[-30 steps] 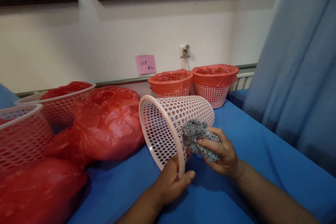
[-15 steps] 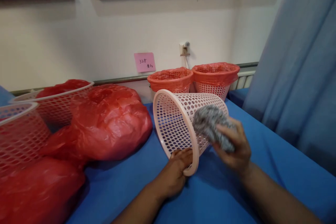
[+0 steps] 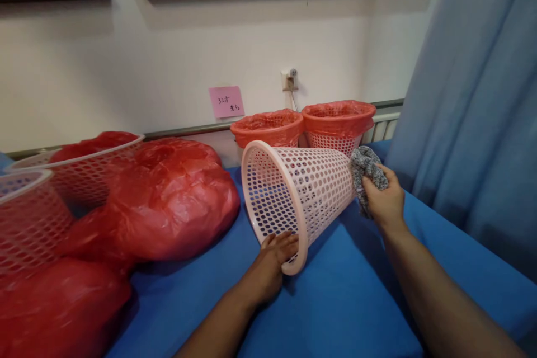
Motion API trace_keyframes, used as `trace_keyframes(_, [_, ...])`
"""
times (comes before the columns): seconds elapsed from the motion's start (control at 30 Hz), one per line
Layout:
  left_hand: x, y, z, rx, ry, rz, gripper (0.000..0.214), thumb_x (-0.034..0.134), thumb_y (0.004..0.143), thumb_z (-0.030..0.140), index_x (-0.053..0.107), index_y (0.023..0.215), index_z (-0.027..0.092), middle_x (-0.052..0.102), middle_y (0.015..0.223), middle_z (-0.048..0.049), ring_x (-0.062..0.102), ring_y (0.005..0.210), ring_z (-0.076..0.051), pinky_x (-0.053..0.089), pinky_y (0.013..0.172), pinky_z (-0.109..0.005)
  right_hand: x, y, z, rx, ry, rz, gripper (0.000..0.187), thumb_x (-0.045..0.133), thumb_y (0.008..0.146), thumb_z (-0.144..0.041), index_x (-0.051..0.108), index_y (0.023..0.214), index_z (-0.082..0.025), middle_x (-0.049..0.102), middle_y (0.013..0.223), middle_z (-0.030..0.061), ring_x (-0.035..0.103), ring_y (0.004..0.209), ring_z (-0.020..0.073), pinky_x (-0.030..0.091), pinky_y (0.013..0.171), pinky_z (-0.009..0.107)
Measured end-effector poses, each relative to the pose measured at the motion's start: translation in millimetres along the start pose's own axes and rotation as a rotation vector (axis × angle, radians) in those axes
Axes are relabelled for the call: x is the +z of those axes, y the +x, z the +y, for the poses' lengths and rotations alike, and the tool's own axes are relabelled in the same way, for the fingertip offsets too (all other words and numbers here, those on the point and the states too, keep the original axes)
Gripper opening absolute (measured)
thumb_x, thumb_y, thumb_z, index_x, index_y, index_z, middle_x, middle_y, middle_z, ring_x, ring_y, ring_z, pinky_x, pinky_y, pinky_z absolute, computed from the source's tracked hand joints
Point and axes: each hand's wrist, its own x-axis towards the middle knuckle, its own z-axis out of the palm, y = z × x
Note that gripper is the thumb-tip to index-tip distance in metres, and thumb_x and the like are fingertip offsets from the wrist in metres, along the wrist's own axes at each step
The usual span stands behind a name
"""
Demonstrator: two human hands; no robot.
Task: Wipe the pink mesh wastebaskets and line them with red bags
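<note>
Since half a second ago, the grey cloth point(image 3: 364, 168) and right hand point(image 3: 386, 197) have shifted from the side of the pink basket point(image 3: 321, 187) to its base end. At far left, red plastic bags point(image 3: 180, 201) lie on the blue bench point(image 3: 331, 307). Right of them, the left hand point(image 3: 271, 268) clasps the lower rim, fingers inside the mouth, thumb hidden. Tipped onto its side over the bench, the basket lies between the two hands, which are well apart; its mouth faces left and toward the wearer, its long axis running back and rightward to the narrower base. There the right hand, closed around the bunched cloth, presses it against the basket, beside the blue curtain point(image 3: 470, 100).
</note>
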Motion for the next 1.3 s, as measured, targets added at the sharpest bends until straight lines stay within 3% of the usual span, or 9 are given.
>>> trace_keyframes(0.1, [0.4, 0.5, -8.7, -0.042, 0.120, -0.055, 0.060, 0.054, 0.090, 0.011, 0.058, 0.144, 0.035, 0.056, 0.154, -0.0046, 0.044, 0.147, -0.032, 0.017, 0.124, -0.066, -7.3, -16.0, -19.8, -0.248, 0.061, -0.106, 0.036, 0.070, 0.082, -0.029, 0.069, 0.117, -0.022, 0.068, 0.114, 0.0082, 0.066, 0.109, 0.0257, 0.051, 0.105, 0.050])
trace_keyframes(0.23, [-7.2, -0.8, -1.4, -0.074, 0.136, -0.013, 0.073, 0.059, 0.078, 0.006, 0.056, 0.147, 0.029, 0.055, 0.154, -0.0085, 0.043, 0.146, -0.034, 0.014, 0.125, -0.066, -16.5, -57.3, -58.4, -0.674, 0.165, -0.487, 0.039, 0.068, 0.083, -0.019, 0.067, 0.121, -0.026, 0.061, 0.130, 0.0101, 0.065, 0.118, 0.0248, 0.058, 0.097, 0.040])
trace_keyframes(0.4, [-15.0, -10.6, 24.0, 0.039, -0.252, 0.201, 0.068, 0.067, 0.087, 0.030, 0.048, 0.152, 0.021, 0.059, 0.148, -0.0121, 0.053, 0.136, -0.033, 0.036, 0.121, -0.052, -19.2, -74.4, -69.6, -0.829, 0.202, -0.634, 0.043, 0.066, 0.083, -0.019, 0.064, 0.126, -0.024, 0.057, 0.132, 0.0120, 0.067, 0.112, 0.0246, 0.063, 0.087, 0.038])
trace_keyframes(0.57, [-19.5, -17.6, 33.3, -0.026, -0.524, 0.378, 0.036, 0.058, 0.095, 0.036, 0.072, 0.123, 0.018, 0.077, 0.108, -0.0083, 0.070, 0.099, -0.026, 0.058, 0.095, -0.042, -19.8, -74.6, -69.1, -0.917, 0.226, -0.685, 0.044, 0.065, 0.082, -0.019, 0.065, 0.125, -0.023, 0.059, 0.131, 0.0124, 0.068, 0.109, 0.0243, 0.063, 0.084, 0.038])
trace_keyframes(0.67, [-23.9, -15.4, 29.5, -0.058, -0.502, 0.366, 0.031, 0.059, 0.088, 0.023, 0.077, 0.112, 0.017, 0.079, 0.099, -0.0060, 0.071, 0.098, -0.027, 0.057, 0.098, -0.044, -14.9, -69.3, -59.0, -0.792, 0.181, -0.594, 0.041, 0.066, 0.081, -0.017, 0.067, 0.121, -0.024, 0.061, 0.130, 0.0111, 0.068, 0.112, 0.0249, 0.061, 0.088, 0.039])
trace_keyframes(0.9, [-13.8, -5.9, 21.2, -0.041, -0.417, 0.217, 0.080, 0.044, 0.063, -0.001, 0.067, 0.136, 0.022, 0.072, 0.132, -0.0027, 0.060, 0.132, -0.027, 0.040, 0.119, -0.053, 4.2, -12.0, -1.3, -0.025, -0.007, -0.021, 0.037, 0.071, 0.078, -0.032, 0.071, 0.113, -0.020, 0.072, 0.104, 0.0069, 0.068, 0.099, 0.0259, 0.053, 0.100, 0.052])
trace_keyframes(0.97, [-9.8, -5.7, 20.4, -0.076, -0.354, 0.202, 0.084, 0.043, 0.062, -0.003, 0.065, 0.139, 0.024, 0.069, 0.138, -0.0032, 0.062, 0.131, -0.028, 0.044, 0.117, -0.051, 4.3, -9.4, -1.4, -0.013, 0.003, -0.006, 0.039, 0.072, 0.078, -0.033, 0.070, 0.115, -0.019, 0.071, 0.106, 0.0072, 0.068, 0.099, 0.0251, 0.052, 0.101, 0.052])
trace_keyframes(1.2, [-13.8, -9.4, 26.1, -0.067, -0.281, 0.125, 0.064, 0.048, 0.077, -0.001, 0.069, 0.131, 0.025, 0.072, 0.133, -0.0018, 0.067, 0.121, -0.028, 0.054, 0.106, -0.042, -23.9, -78.0, -69.6, -0.824, 0.207, -0.497, 0.043, 0.067, 0.083, -0.020, 0.067, 0.126, -0.029, 0.058, 0.134, 0.0096, 0.063, 0.120, 0.0269, 0.060, 0.093, 0.042])
trace_keyframes(1.3, [-17.1, -9.6, 27.1, -0.023, -0.259, 0.110, 0.060, 0.051, 0.078, 0.001, 0.070, 0.130, 0.024, 0.073, 0.131, -0.0032, 0.069, 0.117, -0.028, 0.055, 0.103, -0.040, -28.6, -87.5, -76.8, -0.951, 0.244, -0.568, 0.042, 0.065, 0.085, -0.023, 0.067, 0.127, -0.027, 0.055, 0.136, 0.0106, 0.066, 0.114, 0.0252, 0.063, 0.087, 0.039])
